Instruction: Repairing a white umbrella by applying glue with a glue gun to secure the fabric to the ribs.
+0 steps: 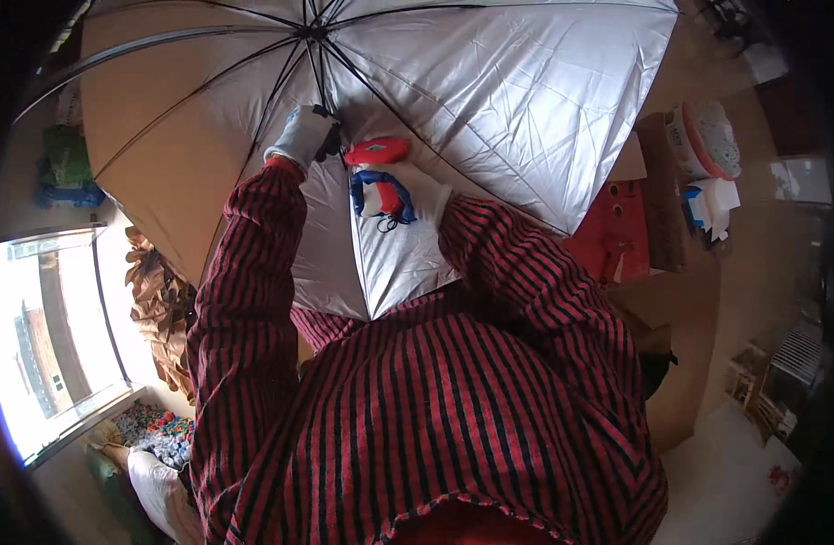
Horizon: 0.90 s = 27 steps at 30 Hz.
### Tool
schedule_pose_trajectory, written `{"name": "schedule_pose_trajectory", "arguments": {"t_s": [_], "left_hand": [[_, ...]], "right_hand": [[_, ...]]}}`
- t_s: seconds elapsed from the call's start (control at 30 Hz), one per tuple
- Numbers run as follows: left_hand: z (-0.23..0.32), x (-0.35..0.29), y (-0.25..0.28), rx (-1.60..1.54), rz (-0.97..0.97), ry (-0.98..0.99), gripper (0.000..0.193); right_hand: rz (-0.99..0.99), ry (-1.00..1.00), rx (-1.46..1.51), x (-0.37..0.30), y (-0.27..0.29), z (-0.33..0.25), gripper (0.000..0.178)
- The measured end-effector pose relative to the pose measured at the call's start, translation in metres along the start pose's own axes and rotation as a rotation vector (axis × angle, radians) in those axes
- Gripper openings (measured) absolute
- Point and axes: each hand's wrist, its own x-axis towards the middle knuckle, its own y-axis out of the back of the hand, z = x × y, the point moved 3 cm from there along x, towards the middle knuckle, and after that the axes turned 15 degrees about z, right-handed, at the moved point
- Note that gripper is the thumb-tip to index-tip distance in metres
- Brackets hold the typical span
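Observation:
An open umbrella (508,100) with a silvery lining and black ribs spreads over the upper part of the view, its underside facing me. My left hand (306,134), in a pale glove with dark fingertips, is closed at a black rib below the hub (315,33). Just right of it, my right hand (415,193) wears a white glove with blue on the fingers. Its fingers curl round a red object (378,151) with an opening in it; the glove partly hides the object, so its kind is unclear. A thin dark cord (386,224) hangs beneath these fingers.
On the right stand a red box (610,227) with round holes and a white-and-red tub (699,141). Crumpled brown paper (155,313) lies by the bright window (58,327) at left. White sacks (153,481) and colourful bits (158,429) are at lower left.

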Motion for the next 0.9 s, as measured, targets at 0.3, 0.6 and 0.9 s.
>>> {"name": "schedule_pose_trajectory", "arguments": {"t_s": [0.3, 0.6, 0.9], "left_hand": [[0.015, -0.005, 0.032, 0.376, 0.246, -0.269, 0.027], [-0.025, 0.012, 0.118, 0.766, 0.361, -0.113, 0.043], [0.023, -0.065, 0.022, 0.330, 0.457, 0.032, 0.046]], "right_hand": [[0.028, 0.064, 0.052, -0.011, -0.013, -0.011, 0.017], [0.454, 0.732, -0.564, -0.031, -0.029, -0.053, 0.022], [0.528, 0.569, -0.644, -0.041, -0.012, -0.046, 0.023]]}}
